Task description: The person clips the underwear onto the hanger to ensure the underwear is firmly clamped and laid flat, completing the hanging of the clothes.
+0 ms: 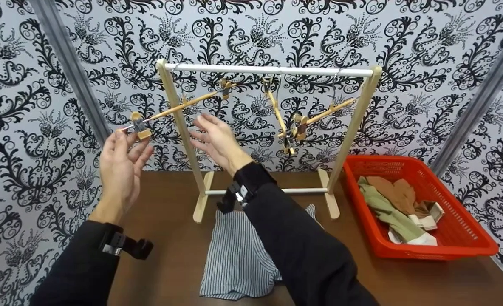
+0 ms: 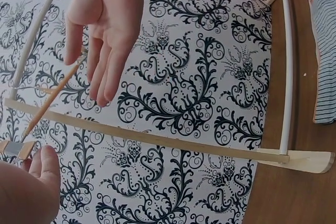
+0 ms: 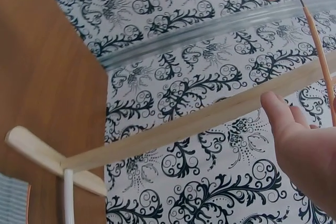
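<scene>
A wooden clip hanger (image 1: 194, 101) hangs from the rack's white top rail, swung out toward the left. My left hand (image 1: 122, 165) pinches its left end, just beside a wooden clip (image 1: 141, 126). That clip also shows in the left wrist view, above my left hand's fingers. My right hand (image 1: 217, 142) is held below the hanger's bar, fingers extended and parted, holding nothing. Another clip (image 1: 225, 89) sits toward the bar's far end. Striped shorts (image 1: 238, 255) lie on the table below, partly hidden by my right forearm.
A wooden rack (image 1: 277, 69) stands by the patterned wall, with two more clip hangers, one (image 1: 277, 110) at the middle and one (image 1: 330, 111) at the right. The red basket (image 1: 438, 255) on the right holds green and brown folded clothes (image 1: 387, 208).
</scene>
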A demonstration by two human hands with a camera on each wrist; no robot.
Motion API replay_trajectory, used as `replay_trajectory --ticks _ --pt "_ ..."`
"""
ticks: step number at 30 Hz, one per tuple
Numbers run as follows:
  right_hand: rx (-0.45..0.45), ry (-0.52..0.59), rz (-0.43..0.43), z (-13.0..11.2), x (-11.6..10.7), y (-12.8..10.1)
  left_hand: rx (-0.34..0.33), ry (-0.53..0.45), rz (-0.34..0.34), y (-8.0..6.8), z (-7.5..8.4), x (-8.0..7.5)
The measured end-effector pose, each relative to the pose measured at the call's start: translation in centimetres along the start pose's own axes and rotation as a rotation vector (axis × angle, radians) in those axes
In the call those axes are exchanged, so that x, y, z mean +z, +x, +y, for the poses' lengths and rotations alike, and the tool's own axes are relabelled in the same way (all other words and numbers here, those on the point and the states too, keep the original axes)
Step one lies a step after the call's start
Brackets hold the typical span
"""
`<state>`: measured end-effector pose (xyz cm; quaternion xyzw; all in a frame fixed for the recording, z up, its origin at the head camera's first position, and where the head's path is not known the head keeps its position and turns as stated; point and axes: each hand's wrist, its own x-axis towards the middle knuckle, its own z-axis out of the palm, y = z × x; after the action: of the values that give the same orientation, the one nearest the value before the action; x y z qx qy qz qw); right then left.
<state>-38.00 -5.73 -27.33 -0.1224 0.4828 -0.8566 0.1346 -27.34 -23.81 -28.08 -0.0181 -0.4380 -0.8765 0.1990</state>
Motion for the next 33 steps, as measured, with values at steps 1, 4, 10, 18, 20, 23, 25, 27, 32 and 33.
replay_trajectory --ticks 1,4,10,18,20,23,25,27,32,33 --pt "0.003 0.019 0.001 -0.1 0.3 0.2 -0.001 -0.020 0.009 0.0 0.1 0.1" --pt "0.009 0.061 -0.011 -0.7 1.3 0.5 -0.005 -0.067 0.032 -0.2 0.4 0.4" --pt "-0.001 0.115 -0.067 -2.3 2.6 0.7 0.031 -0.043 0.032 -0.4 0.9 1.5" --pt "-0.005 0.153 -0.142 -3.3 2.9 0.2 0.071 -0.045 0.011 -1.0 1.5 2.1" --pt "-0.011 0.135 -0.166 -3.4 3.0 0.0 0.072 -0.058 0.011 -1.2 1.5 2.2" --pt "-0.019 0.115 -0.200 -3.4 2.8 -0.3 0.080 -0.091 0.000 -1.6 1.3 2.3" --pt "-0.016 0.102 -0.214 -3.4 2.6 -0.5 0.099 -0.091 -0.021 -2.1 1.1 2.4" --pt "-0.003 0.084 -0.228 -3.2 2.2 -0.9 0.128 -0.065 -0.046 -2.9 0.7 2.3" --pt "0.037 0.074 -0.260 -2.5 1.7 -1.7 0.199 0.009 -0.092 -5.3 -0.3 1.9" --pt "0.038 0.082 -0.266 -2.3 1.7 -1.9 0.205 0.007 -0.097 -5.8 -0.5 1.7"
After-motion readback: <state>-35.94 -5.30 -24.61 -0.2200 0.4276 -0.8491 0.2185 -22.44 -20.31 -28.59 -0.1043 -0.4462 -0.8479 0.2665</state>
